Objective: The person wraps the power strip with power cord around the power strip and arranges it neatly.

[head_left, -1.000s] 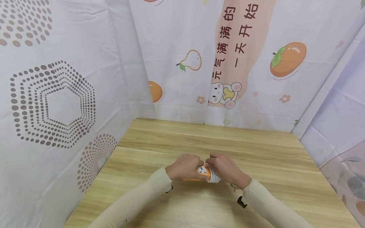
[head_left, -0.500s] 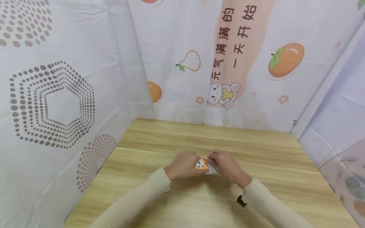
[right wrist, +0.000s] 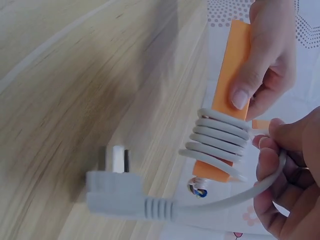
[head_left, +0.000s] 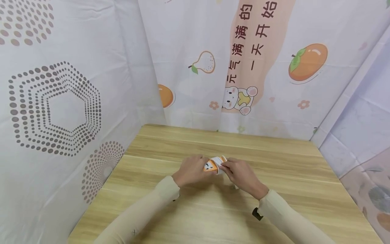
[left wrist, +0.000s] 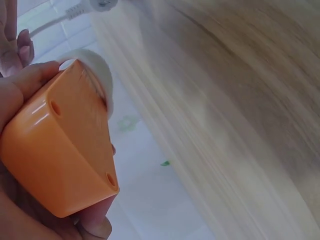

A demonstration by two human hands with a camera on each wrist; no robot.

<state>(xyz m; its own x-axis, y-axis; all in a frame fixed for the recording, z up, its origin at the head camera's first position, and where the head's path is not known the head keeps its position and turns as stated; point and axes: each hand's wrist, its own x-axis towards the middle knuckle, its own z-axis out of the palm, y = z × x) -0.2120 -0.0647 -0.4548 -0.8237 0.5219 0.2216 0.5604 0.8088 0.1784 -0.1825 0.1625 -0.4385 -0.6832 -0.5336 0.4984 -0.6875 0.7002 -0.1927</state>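
My left hand [head_left: 191,170] grips an orange power strip [right wrist: 233,70] with white socket faces, fingers and thumb wrapped round its body. A light grey cord [right wrist: 219,136] is wound in several turns about the strip's other end. My right hand [head_left: 243,175] pinches that cord between thumb and fingers, close beside the coils. From the right hand the cord's free length runs down to a three-pin plug [right wrist: 117,196], which hangs above the table in the right wrist view. The left wrist view shows the strip's smooth orange back, with small screw holes. Colored wires [right wrist: 199,189] peek out at the strip's coiled end.
Both hands are over a wood-grain table [head_left: 170,145]. White printed curtains [head_left: 189,34] close off its back, and another patterned curtain [head_left: 70,112] stands along the left. A dark strap [head_left: 257,214] shows at the right wrist.
Both hands have shifted farther from the body, carrying the power strip. Its coiled end has swung up and away, and an orange tip now shows beyond the cord turns.
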